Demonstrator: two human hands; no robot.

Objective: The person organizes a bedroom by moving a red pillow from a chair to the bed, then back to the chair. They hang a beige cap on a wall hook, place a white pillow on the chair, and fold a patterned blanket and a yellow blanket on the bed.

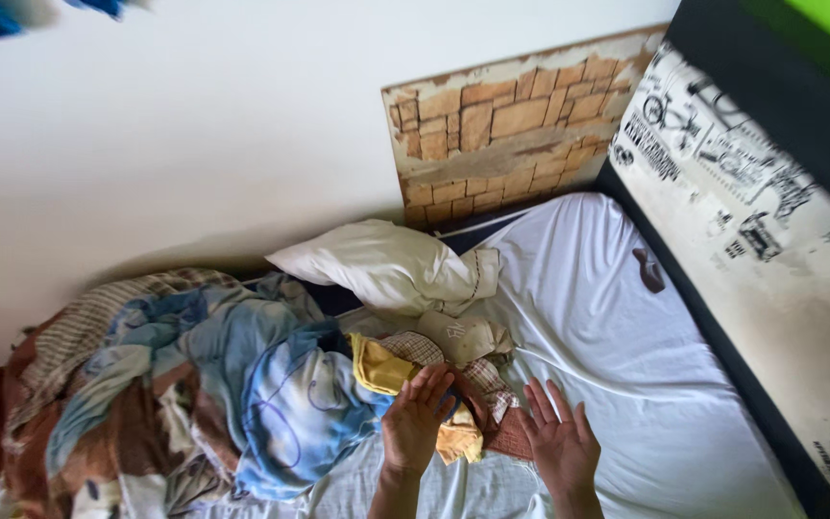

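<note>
Both palms lie open and flat, the left hand (417,415) on the yellow cloth (386,370) and the right hand (559,442) on the white sheet (607,327), pressing rather than gripping anything.

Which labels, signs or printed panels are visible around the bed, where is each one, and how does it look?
Printed panel: along the bed's right side, long, off-white with black drawings and lettering, including a bicycle.
Brick-pattern panel: on the wall behind the pillow, rectangular, orange-brown bricks, worn pale edges.
No packages or screens.

Crumpled yellow and checked cloths (434,370), heaped on white sheet (607,327)
</note>
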